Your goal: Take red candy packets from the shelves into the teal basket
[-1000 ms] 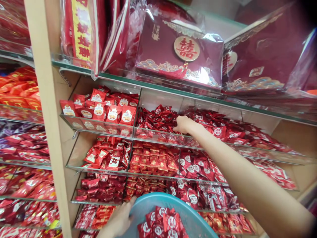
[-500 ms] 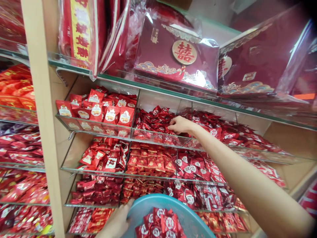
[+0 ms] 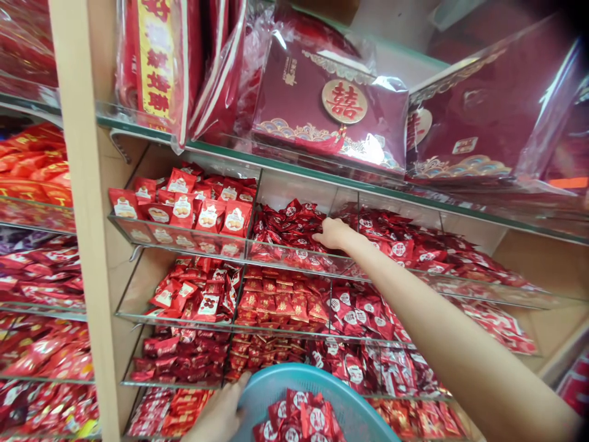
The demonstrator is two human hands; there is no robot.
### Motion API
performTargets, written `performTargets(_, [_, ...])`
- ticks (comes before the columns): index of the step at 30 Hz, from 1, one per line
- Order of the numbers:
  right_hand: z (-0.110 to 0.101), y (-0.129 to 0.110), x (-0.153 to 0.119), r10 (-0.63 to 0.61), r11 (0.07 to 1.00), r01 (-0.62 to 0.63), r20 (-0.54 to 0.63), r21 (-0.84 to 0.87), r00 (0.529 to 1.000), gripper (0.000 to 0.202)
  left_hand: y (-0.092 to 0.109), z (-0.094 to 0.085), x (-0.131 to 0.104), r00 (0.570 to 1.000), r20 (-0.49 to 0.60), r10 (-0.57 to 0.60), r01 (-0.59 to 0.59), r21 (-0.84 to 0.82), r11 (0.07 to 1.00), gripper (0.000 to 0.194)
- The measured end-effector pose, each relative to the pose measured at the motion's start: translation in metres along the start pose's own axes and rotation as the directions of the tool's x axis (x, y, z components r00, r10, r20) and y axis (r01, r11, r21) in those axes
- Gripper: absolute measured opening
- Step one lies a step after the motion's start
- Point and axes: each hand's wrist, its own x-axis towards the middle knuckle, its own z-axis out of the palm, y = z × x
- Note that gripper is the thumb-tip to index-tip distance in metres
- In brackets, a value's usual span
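My left hand (image 3: 221, 411) is closed on the left rim of a blue plastic basket (image 3: 285, 379) at the bottom of the view. Several red packets with round white labels (image 3: 298, 417) lie heaped inside it. My right hand (image 3: 335, 235) reaches over the clear front lip of the upper bin. Its fingers are curled down at the pile of small dark red wrapped packets (image 3: 291, 228). Whatever lies between the fingertips is hidden from me.
Larger red packets (image 3: 208, 215) fill the compartment to the left. Below are more tiers of red and gold packets (image 3: 280, 301). A glass shelf edge (image 3: 294, 170) runs above my right hand, under wrapped maroon boxes (image 3: 331, 116). A wooden upright (image 3: 87, 215) stands at left.
The view has shifted slightly. My right hand stays at the same bin, its fingers a little differently bent. My left hand still holds the basket.
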Motion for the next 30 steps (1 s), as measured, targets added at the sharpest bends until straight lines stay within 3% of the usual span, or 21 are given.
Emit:
performTargets(8, [0.018,-0.005,0.020,0.036,0.999,-0.035,0.027,-0.021,0.999,0.048,0.002,-0.002,0.000,1.000,0.001,0.011,-0.011,0.014,1.000,0.066])
performTargets(16, [0.013,-0.014,0.014,0.055,0.994,-0.036,0.192,-0.100,0.980,0.059,-0.001,-0.001,0.002,0.999,-0.004,0.033,-0.033,0.031,0.999,0.065])
performTargets(21, [0.007,-0.015,0.006,0.060,0.995,-0.042,0.201,-0.091,0.978,0.062,-0.003,0.001,0.003,0.999,-0.004,0.041,-0.041,0.035,0.999,0.066])
performTargets(25, [0.000,-0.012,0.003,0.036,0.997,-0.022,0.195,-0.074,0.980,0.050,-0.004,0.002,0.004,0.999,-0.010,0.031,-0.031,0.038,0.999,0.066])
performTargets(30, [-0.005,-0.009,0.001,-0.078,0.990,0.109,0.300,-0.089,0.951,0.028,-0.003,0.002,0.004,1.000,-0.008,0.022,-0.021,0.047,0.999,0.066])
